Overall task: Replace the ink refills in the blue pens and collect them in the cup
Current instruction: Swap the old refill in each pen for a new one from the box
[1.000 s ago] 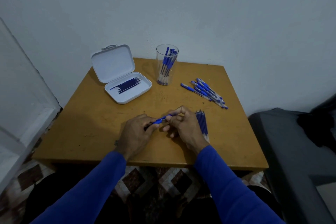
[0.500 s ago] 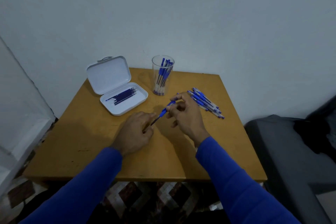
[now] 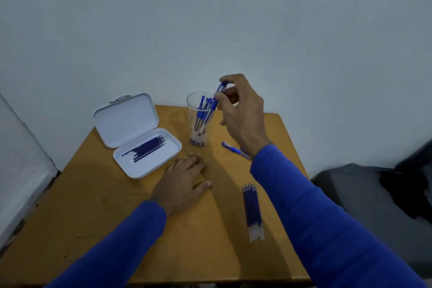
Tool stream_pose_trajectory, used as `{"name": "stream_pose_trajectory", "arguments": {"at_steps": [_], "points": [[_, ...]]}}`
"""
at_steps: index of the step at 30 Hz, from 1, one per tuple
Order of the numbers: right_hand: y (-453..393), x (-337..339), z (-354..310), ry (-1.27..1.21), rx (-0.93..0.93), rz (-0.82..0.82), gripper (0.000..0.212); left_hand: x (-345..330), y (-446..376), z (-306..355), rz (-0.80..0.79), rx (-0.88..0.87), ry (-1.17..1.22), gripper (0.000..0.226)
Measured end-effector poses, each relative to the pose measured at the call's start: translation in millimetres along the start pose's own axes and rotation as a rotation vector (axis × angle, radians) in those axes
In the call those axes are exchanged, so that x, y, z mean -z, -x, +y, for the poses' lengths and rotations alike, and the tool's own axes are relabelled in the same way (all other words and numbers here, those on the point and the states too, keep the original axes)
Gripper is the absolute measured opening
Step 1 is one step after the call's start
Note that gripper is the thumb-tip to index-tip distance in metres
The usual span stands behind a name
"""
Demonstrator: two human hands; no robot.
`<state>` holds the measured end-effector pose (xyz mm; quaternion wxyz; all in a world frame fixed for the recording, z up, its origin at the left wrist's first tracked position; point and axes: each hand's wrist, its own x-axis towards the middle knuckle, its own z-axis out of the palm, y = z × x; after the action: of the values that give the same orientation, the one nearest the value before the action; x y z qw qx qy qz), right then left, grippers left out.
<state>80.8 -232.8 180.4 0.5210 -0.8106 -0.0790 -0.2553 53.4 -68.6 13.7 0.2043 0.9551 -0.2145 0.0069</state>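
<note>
Both my hands are over the smooth wooden table (image 3: 98, 213): my right hand (image 3: 240, 112) pinches a slim blue pen (image 3: 218, 94) at the rim of the clear cylindrical cup (image 3: 199, 121), which already holds other pens, while my left hand (image 3: 184, 182) rests flat, fingers relaxed. Loose thin refills (image 3: 252, 210) lie by my right sleeve; more, I think, sit in the open white plastic case (image 3: 138, 138).

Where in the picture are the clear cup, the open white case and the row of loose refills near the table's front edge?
Clear cup (image 3: 200, 124): head view, on its glass wall.
Open white case (image 3: 163, 159): head view, on the tray's bare floor.
Loose refills (image 3: 252, 208): head view, mid-length of the row.
</note>
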Motion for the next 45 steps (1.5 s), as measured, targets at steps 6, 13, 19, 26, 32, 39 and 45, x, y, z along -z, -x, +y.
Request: {"name": "stream_pose_trajectory", "arguments": {"at_steps": [6,13,19,26,32,39,45], "points": [[-32.0,-15.5,0.3,-0.085,0.045,0.190,0.022,-5.9,-2.5,-4.9,0.004,0.012,-0.055,0.066],[-38.5,-38.9,31.9,0.107,0.054,0.075,0.015,-6.4,-1.6,-4.3,0.006,0.010,-0.051,0.066],[-43.7,-52.4,50.1,0.426,0.016,-0.077,0.017,-5.1,-0.8,-3.3,-0.001,0.019,-0.047,0.066],[-38.6,-41.3,47.7,0.429,-0.023,-0.132,0.022,-5.5,-0.6,-3.6,0.002,0.008,-0.052,0.066],[-13.9,-17.2,62.5,0.354,-0.085,0.055,0.017,-6.3,-0.9,-4.7,0.004,0.004,-0.053,0.073],[24.8,9.9,127.7,0.657,-0.417,-0.244,0.027,-0.4,-0.5,0.6,-0.027,0.038,-0.043,0.063],[49.8,11.5,163.3,0.954,-0.323,-0.434,0.031,-1.5,-2.6,-1.8,-0.035,0.036,-0.044,0.063]]}}
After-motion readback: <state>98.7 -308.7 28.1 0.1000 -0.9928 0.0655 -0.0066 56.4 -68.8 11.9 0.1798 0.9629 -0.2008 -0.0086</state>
